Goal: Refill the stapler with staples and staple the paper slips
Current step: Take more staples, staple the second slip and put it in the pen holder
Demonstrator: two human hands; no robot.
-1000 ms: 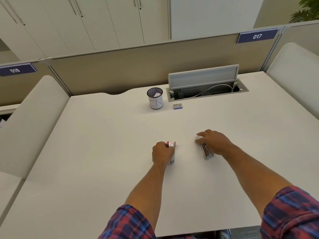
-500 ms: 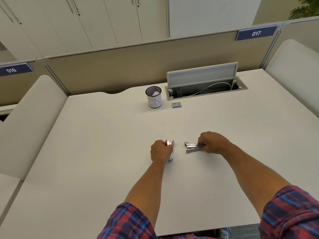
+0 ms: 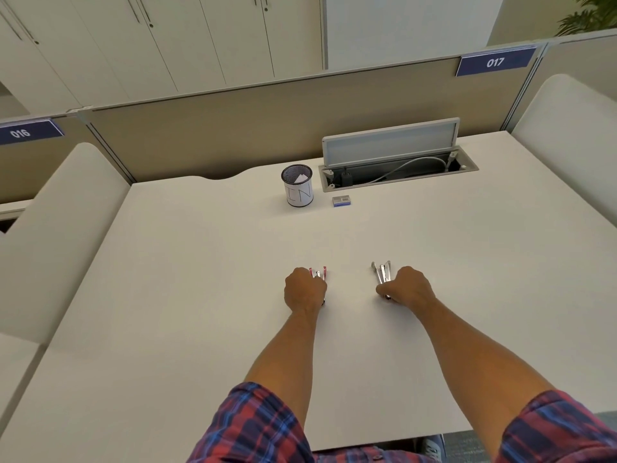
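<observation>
A small red stapler [image 3: 319, 274] lies on the white desk [image 3: 200, 295], and my left hand [image 3: 304, 290] grips it with curled fingers, covering most of its body. To its right a silver metal stapler [image 3: 382, 274] points away from me, held at its near end by my right hand [image 3: 408, 287]. A small blue staple box [image 3: 341, 200] lies farther back. Beside that box stands a mesh cup [image 3: 298, 190] labelled "IN" with a white paper slip inside.
An open cable hatch [image 3: 397, 168] with a raised lid and cables sits at the back of the desk. Beige partition panels [image 3: 217, 142] close off the rear. Padded side screens stand at left [image 3: 50, 228] and right [image 3: 567, 145].
My right hand has turned the silver stapler from lying sideways to pointing away from me and shifted it right. My left hand has stayed on the red stapler.
</observation>
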